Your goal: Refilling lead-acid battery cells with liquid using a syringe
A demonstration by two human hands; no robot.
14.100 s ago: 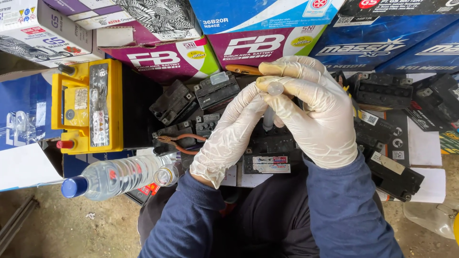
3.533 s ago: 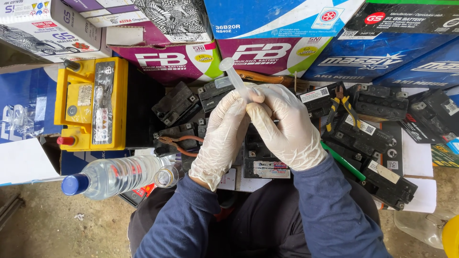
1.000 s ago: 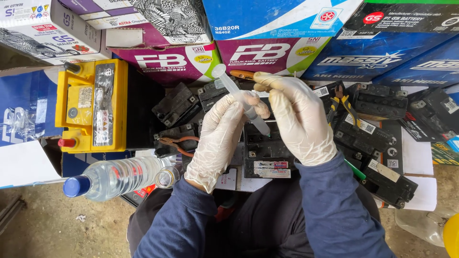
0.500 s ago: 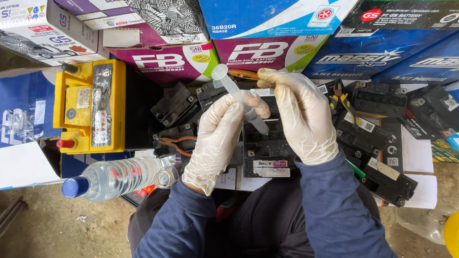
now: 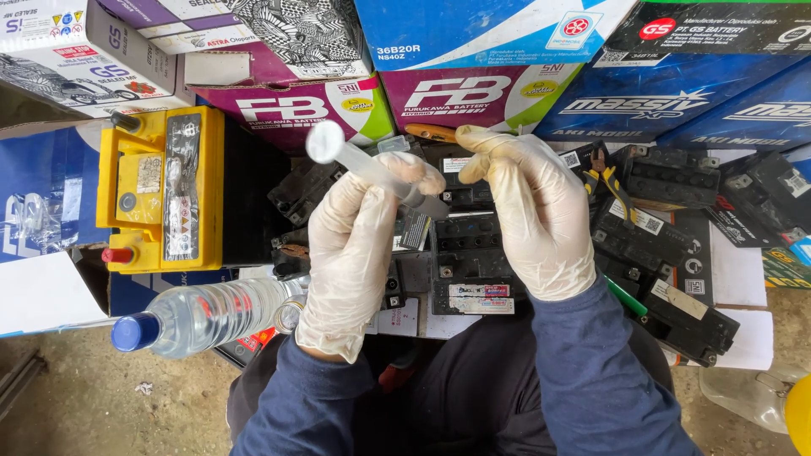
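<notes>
Above black batteries (image 5: 469,270), left hand (image 5: 355,245) grips a syringe (image 5: 372,169); right hand (image 5: 532,211) pinches its tip.

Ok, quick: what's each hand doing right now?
Left hand: closed in a grip on the clear syringe.
Right hand: fingers pinched together by the syringe's tip; whether it holds anything cannot be told.

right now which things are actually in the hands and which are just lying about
In hand:
- clear syringe, gripped by the left hand
- right hand, raised beside it, fingertips pinched

Lying about:
- yellow battery
- water bottle
- black batteries
- stacked boxes
- pliers
</notes>
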